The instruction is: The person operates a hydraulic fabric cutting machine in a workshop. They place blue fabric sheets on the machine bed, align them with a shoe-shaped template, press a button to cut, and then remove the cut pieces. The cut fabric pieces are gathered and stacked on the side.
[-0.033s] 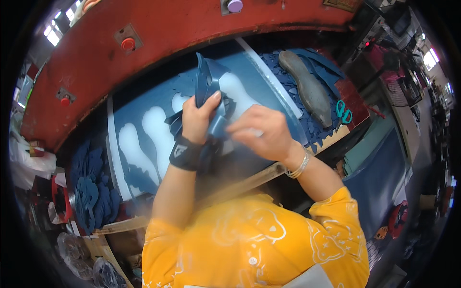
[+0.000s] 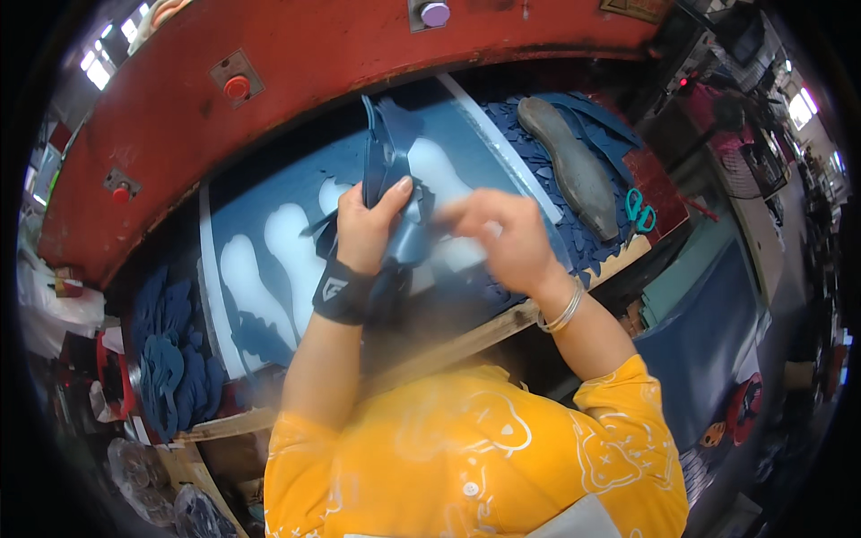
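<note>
My left hand (image 2: 366,229), with a black band at the wrist, is closed round a bundle of dark blue sheet pieces (image 2: 381,148). The upper ends stick up past my thumb, and loose strips hang below it. My right hand (image 2: 513,240) is raised beside the hanging strips, its fingers pointing toward them; the fingertips are smeared by motion, so I cannot tell whether they touch or grip anything. Beneath both hands lies a blue sheet (image 2: 269,193) with sole-shaped white areas (image 2: 291,235) showing in it.
A red machine beam (image 2: 314,54) with push buttons curves across the back. To the right, a grey sole-shaped block (image 2: 574,170) rests on blue scraps, near teal-handled scissors (image 2: 640,211). More blue scraps (image 2: 170,359) pile up at the left. A wooden edge (image 2: 466,342) runs along the front.
My right hand has moved slightly right, away from the hanging blue strips. The strips below my left hand have shifted a little; that hand keeps its hold.
</note>
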`<state>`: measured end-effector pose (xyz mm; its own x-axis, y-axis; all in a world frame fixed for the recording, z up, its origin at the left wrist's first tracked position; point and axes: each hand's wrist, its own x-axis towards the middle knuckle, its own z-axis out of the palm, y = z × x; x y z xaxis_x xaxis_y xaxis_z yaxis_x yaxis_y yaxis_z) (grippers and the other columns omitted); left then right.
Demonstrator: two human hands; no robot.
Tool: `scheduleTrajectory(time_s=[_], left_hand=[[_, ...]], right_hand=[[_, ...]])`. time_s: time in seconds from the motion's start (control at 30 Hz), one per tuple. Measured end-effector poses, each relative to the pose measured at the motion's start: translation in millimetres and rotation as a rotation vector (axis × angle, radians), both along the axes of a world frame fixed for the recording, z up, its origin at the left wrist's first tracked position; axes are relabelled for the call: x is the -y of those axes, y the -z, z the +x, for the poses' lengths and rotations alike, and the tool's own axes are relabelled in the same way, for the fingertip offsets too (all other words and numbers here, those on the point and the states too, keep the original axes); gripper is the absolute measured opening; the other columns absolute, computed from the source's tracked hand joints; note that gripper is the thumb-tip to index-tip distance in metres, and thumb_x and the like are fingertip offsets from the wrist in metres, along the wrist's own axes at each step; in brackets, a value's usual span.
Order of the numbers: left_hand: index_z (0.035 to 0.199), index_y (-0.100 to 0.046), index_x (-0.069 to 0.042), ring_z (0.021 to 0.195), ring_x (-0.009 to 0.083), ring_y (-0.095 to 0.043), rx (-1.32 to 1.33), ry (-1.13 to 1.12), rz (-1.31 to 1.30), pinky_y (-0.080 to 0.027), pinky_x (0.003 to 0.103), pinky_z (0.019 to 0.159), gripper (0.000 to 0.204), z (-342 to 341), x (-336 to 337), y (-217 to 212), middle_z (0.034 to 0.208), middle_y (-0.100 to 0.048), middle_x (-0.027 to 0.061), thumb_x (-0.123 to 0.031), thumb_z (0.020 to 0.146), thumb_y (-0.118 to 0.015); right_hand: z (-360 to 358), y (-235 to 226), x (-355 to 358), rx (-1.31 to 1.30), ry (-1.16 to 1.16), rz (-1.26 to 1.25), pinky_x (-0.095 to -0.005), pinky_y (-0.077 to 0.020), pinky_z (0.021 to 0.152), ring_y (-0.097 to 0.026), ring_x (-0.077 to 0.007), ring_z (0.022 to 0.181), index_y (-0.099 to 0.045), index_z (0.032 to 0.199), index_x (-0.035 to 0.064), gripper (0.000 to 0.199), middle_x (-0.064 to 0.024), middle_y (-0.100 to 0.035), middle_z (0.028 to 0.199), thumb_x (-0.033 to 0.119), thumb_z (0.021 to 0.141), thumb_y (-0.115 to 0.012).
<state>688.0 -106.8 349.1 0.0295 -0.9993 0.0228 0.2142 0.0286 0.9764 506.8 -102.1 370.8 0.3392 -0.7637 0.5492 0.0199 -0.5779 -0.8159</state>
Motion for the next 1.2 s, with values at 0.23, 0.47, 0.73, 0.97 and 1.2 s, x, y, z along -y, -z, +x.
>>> scheduleTrajectory(time_s=[0.23, 0.47, 0.73, 0.97, 1.2], left_hand=[[0.087, -0.062, 0.002, 0.064, 0.0080, -0.054, 0.434, -0.062, -0.264, -0.044, 0.025, 0.058, 0.027, -20.2, -17.7, -12.1, 0.070, -0.061, 0.0016, -0.024, 0.092, -0.060], [0.073, -0.055, -0.002, 0.055, 0.0082, -0.040, 0.000, 0.021, -0.396, -0.031, 0.023, 0.051, 0.049, -3.1, -52.6, -7.7, 0.060, -0.049, 0.0001, -0.043, 0.098, -0.043], [0.067, -0.044, -0.015, 0.045, 0.0078, -0.028, -0.221, -0.064, -0.257, -0.023, 0.026, 0.045, 0.050, 19.6, -148.2, -23.2, 0.052, -0.038, -0.0032, -0.059, 0.092, -0.046], [0.081, -0.044, -0.012, 0.045, 0.0077, -0.031, -0.454, 0.007, -0.260, -0.029, 0.023, 0.044, 0.037, 135.5, -207.5, -46.5, 0.062, -0.043, -0.0013, -0.043, 0.101, -0.039], [0.088, -0.036, -0.011, 0.055, 0.0074, -0.031, -0.317, -0.252, -0.400, -0.031, 0.022, 0.053, 0.020, 182.8, -222.8, -71.8, 0.073, -0.037, -0.0002, -0.023, 0.102, -0.044]], right_hand=[[0.7, -5.0, 25.1, -0.109, -0.177, 0.594, -0.0226, -0.0444, 0.071, -0.055, -0.0075, 0.079, -0.069, 0.096, 0.0028, 0.036, 0.0006, -0.061, 0.080, 0.036, 0.094, -0.054], [-9.3, 2.8, 38.5, 0.828, 0.220, 0.703, -0.0227, -0.0498, 0.066, -0.062, -0.0098, 0.078, -0.065, 0.103, 0.0016, 0.021, -0.0044, -0.066, 0.092, 0.018, 0.090, -0.063], [-45.2, 33.0, 148.0, 0.915, 0.743, 0.657, -0.0264, -0.0466, 0.061, -0.060, -0.0146, 0.072, -0.065, 0.084, 0.0007, 0.018, -0.0052, -0.064, 0.080, 0.018, 0.089, -0.064], [-148.0, 33.8, 166.0, -0.735, 0.699, 0.622, -0.0333, -0.0528, 0.063, -0.066, -0.0200, 0.063, -0.069, 0.081, -0.0012, 0.039, -0.0124, -0.067, 0.069, 0.036, 0.089, -0.060], [-44.2, 44.7, 118.8, -0.634, 0.707, 0.080, -0.0351, -0.0512, 0.076, -0.067, -0.0245, 0.083, -0.070, 0.097, 0.0033, 0.025, -0.0140, -0.070, 0.085, 0.023, 0.086, -0.060]])
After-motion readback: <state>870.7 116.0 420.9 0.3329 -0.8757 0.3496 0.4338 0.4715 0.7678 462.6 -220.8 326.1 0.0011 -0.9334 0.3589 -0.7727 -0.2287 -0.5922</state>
